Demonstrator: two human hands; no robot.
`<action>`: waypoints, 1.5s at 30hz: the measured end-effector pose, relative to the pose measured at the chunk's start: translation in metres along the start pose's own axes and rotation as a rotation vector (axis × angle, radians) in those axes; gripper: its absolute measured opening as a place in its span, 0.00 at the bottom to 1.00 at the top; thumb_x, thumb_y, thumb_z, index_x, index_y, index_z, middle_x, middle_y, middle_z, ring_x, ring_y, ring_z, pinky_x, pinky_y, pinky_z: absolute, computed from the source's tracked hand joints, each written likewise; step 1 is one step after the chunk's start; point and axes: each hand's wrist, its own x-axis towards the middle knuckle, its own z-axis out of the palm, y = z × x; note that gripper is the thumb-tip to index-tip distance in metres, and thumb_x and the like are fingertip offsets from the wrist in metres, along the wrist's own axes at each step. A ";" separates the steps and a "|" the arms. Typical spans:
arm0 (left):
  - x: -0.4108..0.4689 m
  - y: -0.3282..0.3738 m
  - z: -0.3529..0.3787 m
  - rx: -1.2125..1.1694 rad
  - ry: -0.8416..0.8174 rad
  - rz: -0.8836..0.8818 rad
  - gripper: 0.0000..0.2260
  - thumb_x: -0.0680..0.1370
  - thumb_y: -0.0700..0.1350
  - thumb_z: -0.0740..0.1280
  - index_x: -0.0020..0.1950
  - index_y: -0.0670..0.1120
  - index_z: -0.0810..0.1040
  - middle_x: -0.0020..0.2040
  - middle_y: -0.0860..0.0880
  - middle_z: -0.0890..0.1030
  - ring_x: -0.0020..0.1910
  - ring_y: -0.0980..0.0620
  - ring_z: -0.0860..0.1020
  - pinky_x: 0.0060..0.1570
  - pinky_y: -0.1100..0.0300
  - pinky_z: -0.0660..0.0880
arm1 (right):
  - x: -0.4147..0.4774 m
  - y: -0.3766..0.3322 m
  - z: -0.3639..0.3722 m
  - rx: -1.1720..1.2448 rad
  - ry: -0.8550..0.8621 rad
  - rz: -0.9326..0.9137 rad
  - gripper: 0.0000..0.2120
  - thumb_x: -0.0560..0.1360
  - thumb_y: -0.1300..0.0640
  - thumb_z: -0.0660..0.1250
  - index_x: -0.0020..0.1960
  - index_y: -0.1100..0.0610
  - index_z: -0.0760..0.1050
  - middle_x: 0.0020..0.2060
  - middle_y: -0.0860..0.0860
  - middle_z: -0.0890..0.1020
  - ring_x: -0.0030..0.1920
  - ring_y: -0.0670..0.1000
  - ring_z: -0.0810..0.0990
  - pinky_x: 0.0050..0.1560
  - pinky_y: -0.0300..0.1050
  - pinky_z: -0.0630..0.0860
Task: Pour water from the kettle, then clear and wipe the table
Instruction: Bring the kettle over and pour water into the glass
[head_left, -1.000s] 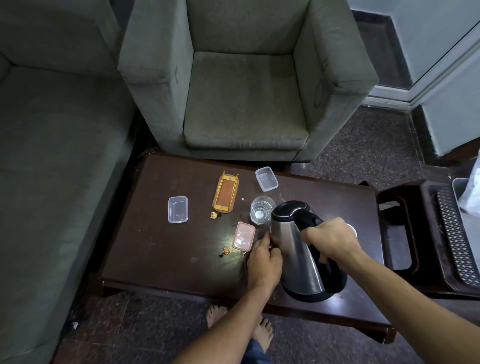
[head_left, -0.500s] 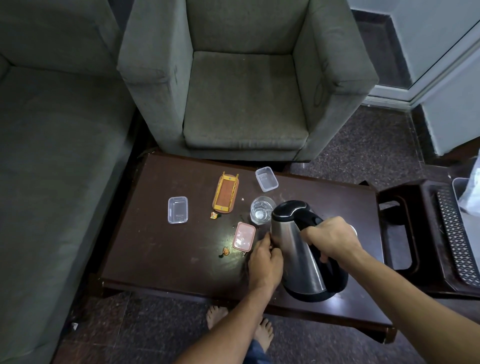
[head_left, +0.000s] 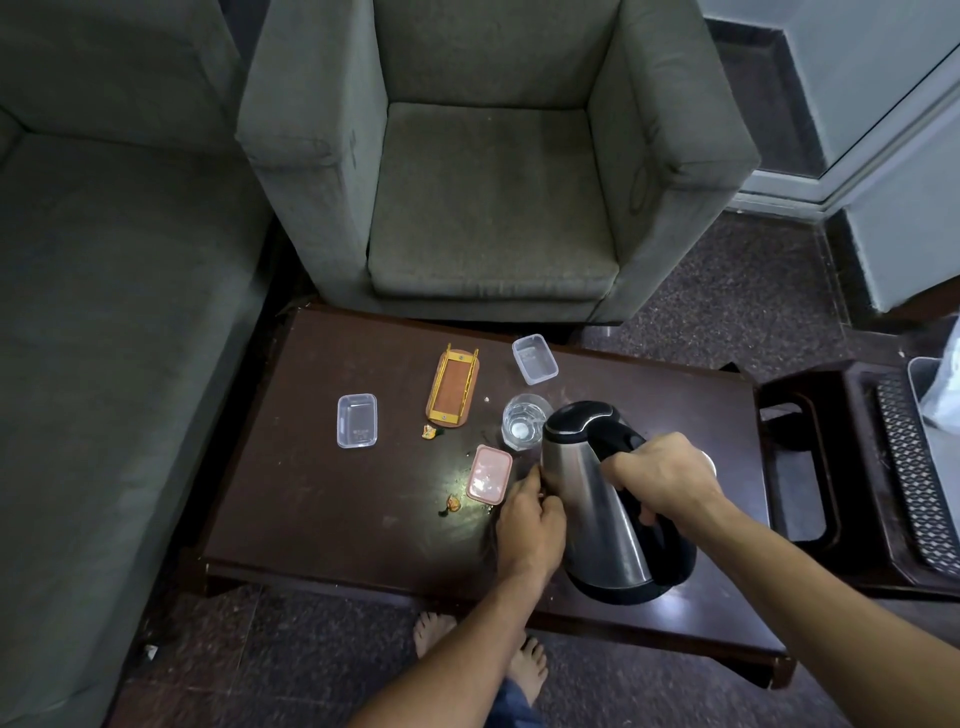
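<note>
Right hand (head_left: 660, 483): fingers wrapped tight round the black handle of the electric kettle (head_left: 587, 499). Left hand (head_left: 530, 525): fingers curled, thumb against the kettle's steel left wall; whether it actually clasps cannot be told. Dark wooden table (head_left: 337, 519): kettle over its near right part, tilted, top end leaning far-left, just beside the drinking glass (head_left: 523, 421). Pink-lidded box (head_left: 488, 474) just left of the left hand. Orange wrapper scrap (head_left: 453, 503) lies near that box, on its near-left side.
</note>
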 end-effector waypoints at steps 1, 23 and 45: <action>0.000 0.000 0.000 0.000 0.001 0.002 0.20 0.77 0.38 0.60 0.69 0.46 0.78 0.61 0.42 0.82 0.62 0.40 0.78 0.65 0.42 0.74 | 0.000 0.000 0.000 -0.002 0.000 -0.001 0.09 0.61 0.52 0.65 0.26 0.56 0.75 0.20 0.56 0.81 0.21 0.52 0.81 0.28 0.38 0.73; -0.002 0.003 -0.002 0.029 -0.015 -0.012 0.21 0.77 0.39 0.59 0.69 0.49 0.77 0.60 0.43 0.83 0.61 0.40 0.79 0.64 0.43 0.75 | 0.001 0.000 0.000 0.000 -0.003 -0.010 0.10 0.62 0.53 0.67 0.25 0.57 0.74 0.21 0.57 0.81 0.20 0.54 0.81 0.26 0.38 0.71; -0.006 0.004 -0.001 0.030 -0.001 -0.014 0.21 0.78 0.39 0.60 0.70 0.48 0.77 0.62 0.43 0.82 0.62 0.41 0.78 0.65 0.43 0.74 | -0.003 -0.001 -0.002 -0.023 -0.010 0.003 0.09 0.63 0.53 0.66 0.27 0.57 0.75 0.21 0.55 0.81 0.19 0.52 0.80 0.26 0.38 0.71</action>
